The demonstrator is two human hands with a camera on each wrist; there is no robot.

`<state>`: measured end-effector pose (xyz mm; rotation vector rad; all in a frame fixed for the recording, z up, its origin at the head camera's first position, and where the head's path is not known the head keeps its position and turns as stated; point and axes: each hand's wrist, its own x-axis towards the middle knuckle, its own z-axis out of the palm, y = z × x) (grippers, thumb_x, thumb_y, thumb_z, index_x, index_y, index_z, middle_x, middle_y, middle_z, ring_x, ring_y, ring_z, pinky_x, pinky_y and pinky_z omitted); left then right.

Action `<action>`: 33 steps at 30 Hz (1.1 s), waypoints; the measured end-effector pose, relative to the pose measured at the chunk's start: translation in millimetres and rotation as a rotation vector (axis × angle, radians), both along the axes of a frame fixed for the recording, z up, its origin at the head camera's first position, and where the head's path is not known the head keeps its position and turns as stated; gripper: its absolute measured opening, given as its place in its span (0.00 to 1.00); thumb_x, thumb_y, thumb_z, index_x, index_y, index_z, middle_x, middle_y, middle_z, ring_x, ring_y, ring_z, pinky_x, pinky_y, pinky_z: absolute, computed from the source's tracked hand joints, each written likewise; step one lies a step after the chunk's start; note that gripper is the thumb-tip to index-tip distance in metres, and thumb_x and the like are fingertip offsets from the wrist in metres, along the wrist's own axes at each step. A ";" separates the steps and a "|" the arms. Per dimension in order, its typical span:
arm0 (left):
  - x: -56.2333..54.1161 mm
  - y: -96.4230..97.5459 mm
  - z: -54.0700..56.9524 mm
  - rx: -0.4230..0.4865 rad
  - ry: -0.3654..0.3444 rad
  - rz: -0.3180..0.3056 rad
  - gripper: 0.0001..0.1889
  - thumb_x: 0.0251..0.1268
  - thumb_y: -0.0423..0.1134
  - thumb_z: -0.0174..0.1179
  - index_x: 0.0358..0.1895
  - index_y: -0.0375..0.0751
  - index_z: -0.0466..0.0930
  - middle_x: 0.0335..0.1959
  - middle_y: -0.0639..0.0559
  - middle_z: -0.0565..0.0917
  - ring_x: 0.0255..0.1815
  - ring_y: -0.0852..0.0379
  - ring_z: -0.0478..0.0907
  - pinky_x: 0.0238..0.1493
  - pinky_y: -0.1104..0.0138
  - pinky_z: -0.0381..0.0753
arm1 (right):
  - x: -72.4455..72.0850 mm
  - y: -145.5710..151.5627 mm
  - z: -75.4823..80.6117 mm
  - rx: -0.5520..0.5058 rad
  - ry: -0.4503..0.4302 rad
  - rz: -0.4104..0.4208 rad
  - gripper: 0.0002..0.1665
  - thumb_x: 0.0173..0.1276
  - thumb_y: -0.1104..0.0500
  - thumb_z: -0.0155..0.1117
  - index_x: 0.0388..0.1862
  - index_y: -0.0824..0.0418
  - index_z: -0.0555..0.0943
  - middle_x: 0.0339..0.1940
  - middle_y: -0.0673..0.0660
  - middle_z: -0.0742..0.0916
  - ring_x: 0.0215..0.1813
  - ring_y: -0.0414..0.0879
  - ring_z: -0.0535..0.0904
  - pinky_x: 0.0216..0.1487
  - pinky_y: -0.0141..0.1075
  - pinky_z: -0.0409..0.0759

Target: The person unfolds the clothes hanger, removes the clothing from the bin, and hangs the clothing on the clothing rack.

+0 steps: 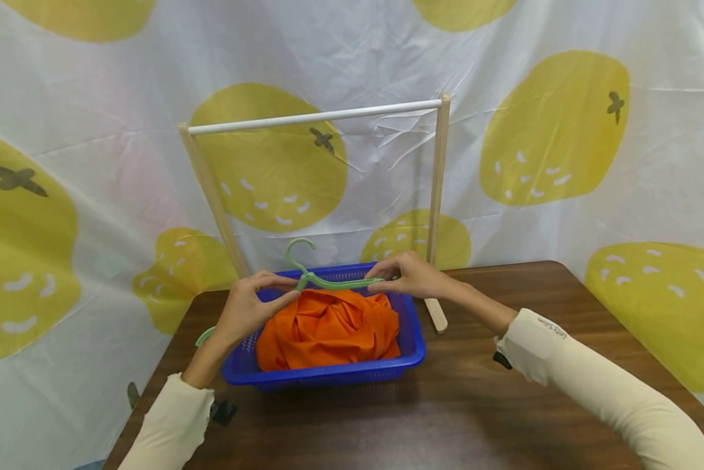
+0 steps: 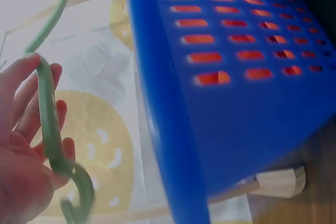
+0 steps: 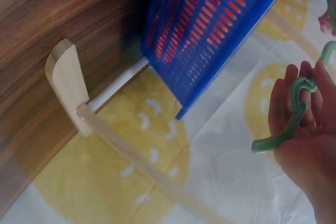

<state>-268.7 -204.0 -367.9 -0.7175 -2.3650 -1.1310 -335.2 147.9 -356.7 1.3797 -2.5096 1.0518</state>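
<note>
A green clothes hanger (image 1: 340, 284) is held above the back part of a blue basket, its hook pointing up. My left hand (image 1: 256, 301) pinches one arm of it between thumb and fingers; the left wrist view shows the hanger (image 2: 48, 114) lying along that hand (image 2: 26, 145). The other end is gripped by my right hand (image 1: 413, 277), and in the right wrist view a notched hanger end (image 3: 281, 137) crosses this palm (image 3: 310, 150). Below both hands, crumpled orange cloth (image 1: 334, 333) fills the blue basket (image 1: 328, 376); how it is folded cannot be made out.
Behind the basket stands a wooden rack (image 1: 440, 183) with a white bar (image 1: 316, 117) across its top. Part of another green piece (image 1: 205, 336) shows beside the left wrist. Everything stands on a brown wooden table (image 1: 492, 391), with a fruit-patterned curtain (image 1: 534, 228) behind.
</note>
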 end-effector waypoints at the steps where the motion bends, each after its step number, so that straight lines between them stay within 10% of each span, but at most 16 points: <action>1: 1.0 -2.3 -0.1 -0.004 -0.009 0.004 0.11 0.63 0.43 0.76 0.47 0.48 0.93 0.43 0.57 0.89 0.48 0.56 0.85 0.53 0.56 0.84 | -0.2 2.3 0.8 0.000 -0.012 -0.008 0.12 0.69 0.59 0.75 0.49 0.59 0.91 0.42 0.52 0.93 0.44 0.44 0.89 0.48 0.37 0.86; 16: 11.1 -29.3 2.7 -0.074 -0.037 0.048 0.09 0.62 0.43 0.77 0.43 0.48 0.94 0.37 0.59 0.89 0.41 0.58 0.84 0.42 0.64 0.84 | -12.4 19.6 9.8 -0.013 0.036 -0.021 0.10 0.66 0.60 0.78 0.46 0.59 0.92 0.41 0.52 0.93 0.43 0.46 0.90 0.45 0.36 0.87; 33: -2.1 -7.3 0.7 -0.054 0.038 0.006 0.07 0.59 0.41 0.79 0.40 0.47 0.94 0.34 0.57 0.87 0.41 0.58 0.82 0.42 0.66 0.81 | -7.0 -36.8 23.1 -0.035 -0.045 0.032 0.14 0.71 0.58 0.73 0.53 0.63 0.89 0.43 0.56 0.93 0.45 0.49 0.90 0.47 0.35 0.87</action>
